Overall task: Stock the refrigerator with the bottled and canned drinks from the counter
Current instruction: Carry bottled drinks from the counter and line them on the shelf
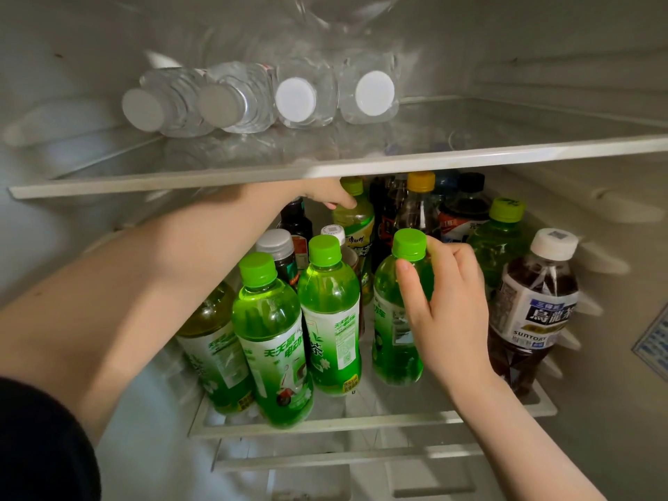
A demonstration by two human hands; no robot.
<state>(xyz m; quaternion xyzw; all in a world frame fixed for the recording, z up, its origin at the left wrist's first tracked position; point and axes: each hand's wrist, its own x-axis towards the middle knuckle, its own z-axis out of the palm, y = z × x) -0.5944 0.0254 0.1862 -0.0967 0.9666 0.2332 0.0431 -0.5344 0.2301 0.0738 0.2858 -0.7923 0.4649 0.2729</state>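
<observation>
Fridge interior, seen from the front. Right grip (448, 312) is at 4 o'clock in the view, thumb and fingers curled round the shoulder of a green bottle (388, 341), just under its green cap. The bottle stands upright on the lower shelf (325, 424), in the front row. Left grip (321, 193) reaches in from 8 o'clock, forearm bare and a black sleeve (39, 446) at the bottom-left corner. The hand is half hidden behind the front edge of the upper shelf (361, 168). One finger lies on the neck of a yellow-green tea bottle (356, 222) near the back, but I cannot tell whether the grip is closed round it. At 9 o'clock from the held bottle stand two more green bottles (271, 338), upright and touching each other, with a third paler one (213, 341) partly hidden behind the left forearm. At 3 o'clock from the held bottle stands a dark tea bottle (535, 312) with a white cap, at the right end of the shelf. At 1 o'clock is another green bottle (500, 244). At 12 o'clock is a dark bottle with a yellow cap (419, 200), among several other dark bottles crowded at the back. On the upper shelf, four water bottles (300, 99) lie on their sides, side by side, caps facing out.
</observation>
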